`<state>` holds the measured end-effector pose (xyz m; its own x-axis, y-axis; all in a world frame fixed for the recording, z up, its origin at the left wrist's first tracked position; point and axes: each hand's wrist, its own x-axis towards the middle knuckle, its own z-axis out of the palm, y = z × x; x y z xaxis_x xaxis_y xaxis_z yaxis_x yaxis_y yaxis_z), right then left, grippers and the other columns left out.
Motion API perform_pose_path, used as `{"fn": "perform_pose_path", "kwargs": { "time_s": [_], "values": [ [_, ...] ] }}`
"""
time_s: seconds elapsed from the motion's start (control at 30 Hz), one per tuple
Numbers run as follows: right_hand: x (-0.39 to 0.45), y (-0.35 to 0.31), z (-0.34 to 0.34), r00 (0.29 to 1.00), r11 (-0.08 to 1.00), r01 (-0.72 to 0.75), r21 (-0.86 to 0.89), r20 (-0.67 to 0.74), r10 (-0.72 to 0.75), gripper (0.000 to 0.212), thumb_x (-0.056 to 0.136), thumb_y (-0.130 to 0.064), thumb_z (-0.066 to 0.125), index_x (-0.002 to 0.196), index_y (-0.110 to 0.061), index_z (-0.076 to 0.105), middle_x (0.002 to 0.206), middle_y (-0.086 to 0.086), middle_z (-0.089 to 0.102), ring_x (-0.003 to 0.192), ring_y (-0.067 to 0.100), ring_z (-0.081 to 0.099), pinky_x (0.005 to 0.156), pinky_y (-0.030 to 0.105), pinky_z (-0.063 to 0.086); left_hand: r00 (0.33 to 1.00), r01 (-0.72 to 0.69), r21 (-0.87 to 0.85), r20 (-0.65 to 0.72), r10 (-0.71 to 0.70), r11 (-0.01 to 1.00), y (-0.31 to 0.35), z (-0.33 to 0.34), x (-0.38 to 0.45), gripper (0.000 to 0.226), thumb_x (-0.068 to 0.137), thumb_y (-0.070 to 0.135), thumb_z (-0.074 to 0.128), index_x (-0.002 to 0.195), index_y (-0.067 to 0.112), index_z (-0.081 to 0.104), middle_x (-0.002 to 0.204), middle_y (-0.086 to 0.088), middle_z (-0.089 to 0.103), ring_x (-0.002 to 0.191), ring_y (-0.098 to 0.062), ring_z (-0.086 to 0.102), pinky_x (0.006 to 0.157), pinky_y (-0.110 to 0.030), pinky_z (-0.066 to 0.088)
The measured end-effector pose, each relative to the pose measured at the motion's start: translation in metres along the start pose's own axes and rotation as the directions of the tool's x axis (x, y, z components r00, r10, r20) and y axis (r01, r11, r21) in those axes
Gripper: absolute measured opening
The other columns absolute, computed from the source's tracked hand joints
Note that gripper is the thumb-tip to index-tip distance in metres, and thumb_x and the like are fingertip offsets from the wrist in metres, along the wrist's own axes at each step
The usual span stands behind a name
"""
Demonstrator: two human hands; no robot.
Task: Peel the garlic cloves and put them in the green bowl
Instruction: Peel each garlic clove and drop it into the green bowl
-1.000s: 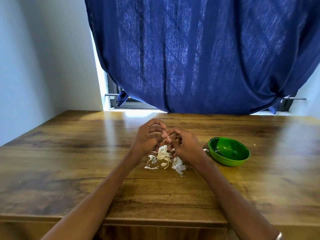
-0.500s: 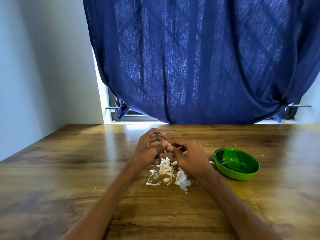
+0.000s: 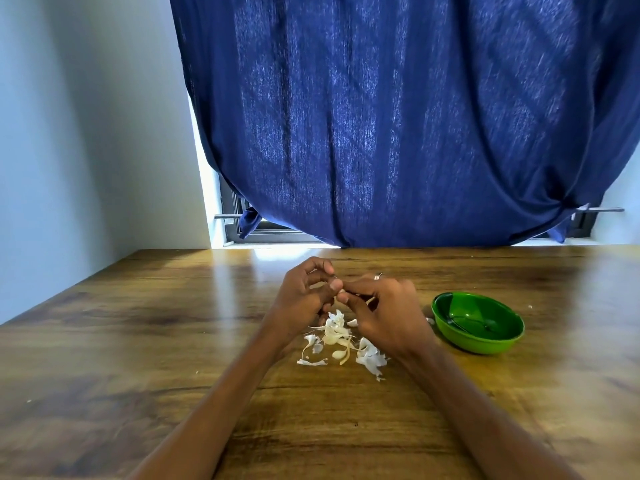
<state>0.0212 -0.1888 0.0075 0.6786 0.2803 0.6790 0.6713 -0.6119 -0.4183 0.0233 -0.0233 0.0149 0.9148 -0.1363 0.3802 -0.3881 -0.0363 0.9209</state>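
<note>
Both hands, left hand [image 3: 303, 296] and right hand [image 3: 384, 306], pinch one small pale garlic clove [image 3: 341, 292] mid-peel, next it probably goes to the round green plastic bowl [image 3: 479, 344] at 3 o'clock

A wooden table [image 3: 138, 341] lay before me, its grain glossy where daylight struck near the far edge. A dark blue curtain [image 3: 398, 116] hung behind it, gathered over a window [image 3: 242, 223]. A pale wall [image 3: 86, 133] stood at the left.
</note>
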Motion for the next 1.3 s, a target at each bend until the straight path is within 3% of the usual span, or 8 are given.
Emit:
{"fn": "perform_pose_path", "kwargs": {
  "time_s": [0.1, 0.23, 0.47, 0.6, 0.8, 1.03, 1.17, 1.3],
  "values": [
    [-0.001, 0.000, 0.001, 0.999, 0.998, 0.035, -0.050, 0.022, -0.034, 0.014, 0.095, -0.026, 0.066, 0.104, -0.026, 0.077, 0.083, -0.009, 0.073, 0.071, 0.009, 0.064, 0.065, 0.027, 0.056, 1.000, -0.029, 0.050, -0.008, 0.030, 0.998, -0.003, 0.002, 0.001, 0.017, 0.099, 0.000, 0.058, 0.091, 0.013, 0.052, 0.082, -0.008, 0.060, 0.066, -0.016, 0.054, 0.057, -0.024, 0.046],
    [-0.002, -0.003, 0.001, 0.997, 0.997, 0.051, -0.065, 0.067, -0.046, 0.014, 0.098, -0.026, 0.062, 0.099, -0.021, 0.076, 0.073, -0.008, 0.067, 0.063, 0.009, 0.060, 0.061, 0.018, 0.048, 0.994, -0.101, 0.150, -0.015, 0.104, 0.984, -0.005, 0.004, 0.002, 0.025, 0.098, -0.006, 0.056, 0.086, 0.014, 0.047, 0.080, -0.007, 0.058, 0.075, -0.011, 0.057, 0.069, -0.020, 0.049],
    [-0.005, -0.011, 0.000, 0.994, 0.994, 0.028, -0.109, 0.113, -0.015, 0.018, 0.100, -0.026, 0.059, 0.099, -0.018, 0.075, 0.071, -0.006, 0.063, 0.063, 0.008, 0.055, 0.059, 0.012, 0.038, 0.986, -0.149, 0.178, -0.051, 0.161, 0.973, -0.011, 0.007, 0.003, 0.035, 0.095, -0.013, 0.055, 0.078, 0.013, 0.041, 0.072, -0.001, 0.056, 0.064, -0.001, 0.054, 0.062, -0.016, 0.047],
    [-0.006, -0.013, 0.002, 0.998, 0.987, 0.045, -0.153, 0.050, -0.038, 0.018, 0.099, -0.024, 0.060, 0.097, -0.016, 0.076, 0.069, -0.003, 0.065, 0.057, 0.008, 0.051, 0.060, 0.025, 0.045, 0.974, -0.178, 0.183, -0.110, 0.200, 0.967, -0.015, 0.010, 0.003, 0.037, 0.092, -0.016, 0.056, 0.077, 0.014, 0.040, 0.071, -0.002, 0.055, 0.072, -0.009, 0.054, 0.067, -0.021, 0.049],
    [-0.007, -0.019, 0.005, 0.999, 0.975, 0.021, -0.221, 0.038, -0.013, 0.023, 0.101, -0.028, 0.055, 0.098, -0.016, 0.076, 0.072, -0.001, 0.066, 0.059, 0.011, 0.054, 0.064, 0.036, 0.053, 0.949, -0.224, 0.193, -0.182, 0.259, 0.955, -0.018, 0.014, 0.000, 0.040, 0.089, -0.019, 0.054, 0.077, 0.015, 0.039, 0.074, -0.010, 0.055, 0.067, -0.011, 0.050, 0.059, -0.018, 0.044],
    [-0.007, -0.028, 0.007, 0.998, 0.946, -0.032, -0.323, 0.046, 0.050, 0.030, 0.105, -0.030, 0.045, 0.097, -0.017, 0.070, 0.079, 0.000, 0.064, 0.063, 0.013, 0.056, 0.059, 0.026, 0.043, 0.913, -0.300, 0.210, -0.220, 0.344, 0.931, -0.012, 0.019, -0.001, 0.041, 0.088, -0.020, 0.054, 0.076, 0.016, 0.040, 0.074, -0.008, 0.054, 0.070, -0.007, 0.051, 0.067, -0.018, 0.046],
    [-0.003, -0.014, -0.010, 0.966, 0.950, -0.221, -0.219, 0.088, 0.245, 0.028, 0.106, -0.030, 0.047, 0.090, -0.019, 0.068, 0.073, -0.008, 0.060, 0.060, 0.006, 0.056, 0.053, 0.014, 0.039, 0.893, -0.305, 0.283, -0.246, 0.377, 0.909, -0.012, 0.016, -0.001, 0.032, 0.091, -0.015, 0.059, 0.085, 0.016, 0.052, 0.073, 0.012, 0.060, 0.069, 0.000, 0.056, 0.069, -0.015, 0.047],
    [-0.006, -0.012, -0.014, 0.973, 0.973, -0.229, -0.020, -0.039, 0.228, 0.020, 0.102, -0.029, 0.056, 0.097, -0.020, 0.073, 0.078, -0.009, 0.067, 0.071, 0.008, 0.060, 0.060, 0.015, 0.045, 0.858, -0.222, 0.401, -0.352, 0.374, 0.889, -0.016, 0.000, 0.003, 0.022, 0.091, 0.002, 0.071, 0.104, 0.019, 0.065, 0.078, 0.013, 0.068, 0.069, 0.000, 0.061, 0.065, -0.010, 0.045]
  ]
}}
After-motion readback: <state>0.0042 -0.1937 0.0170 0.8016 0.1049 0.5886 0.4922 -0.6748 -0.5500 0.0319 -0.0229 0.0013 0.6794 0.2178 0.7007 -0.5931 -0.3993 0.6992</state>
